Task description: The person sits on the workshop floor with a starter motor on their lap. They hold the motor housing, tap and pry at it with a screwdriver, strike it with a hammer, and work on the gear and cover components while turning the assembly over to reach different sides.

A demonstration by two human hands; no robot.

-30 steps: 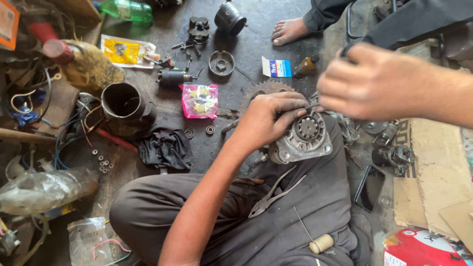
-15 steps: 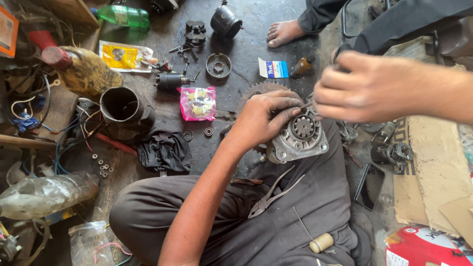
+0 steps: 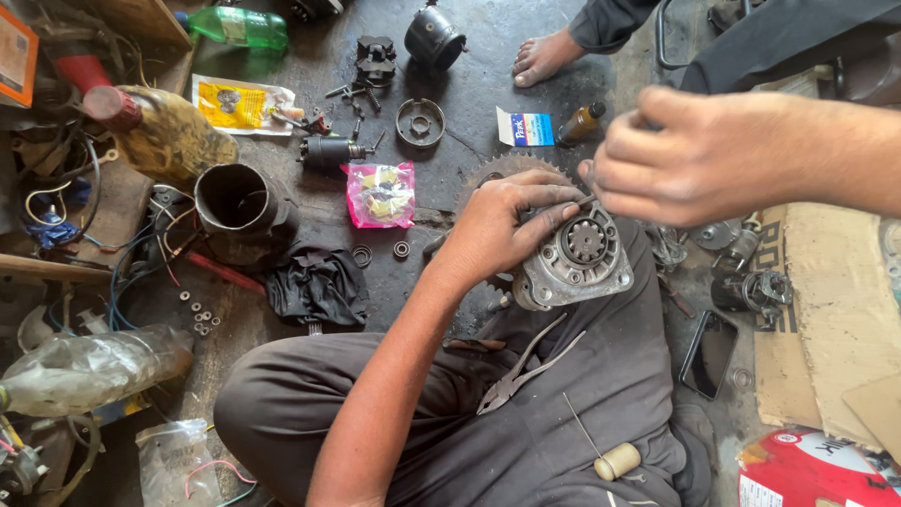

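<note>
Left hand [image 3: 507, 230] clamps the grey motor housing [image 3: 572, 263] at frame centre, hiding its top edge, while right hand [image 3: 699, 155] pinches something unseen above it, pliers [image 3: 521, 371] below

Motor housing [image 3: 574, 263] dull silver-grey, darker toothed gear at its centre; pliers [image 3: 521, 371] grey on charcoal trousers [image 3: 526, 441]. Pink plastic packet [image 3: 380, 194] with pale yellow parts inside, centre frame. Yellow packet [image 3: 239, 103] and green bottle [image 3: 239, 26] upper left. Small white-blue box [image 3: 526, 127] and brown vial [image 3: 582, 122] top centre. Black rag [image 3: 317, 286] on oil-dark floor [image 3: 469, 66]. Red-white tin [image 3: 807, 474] lower right
</note>
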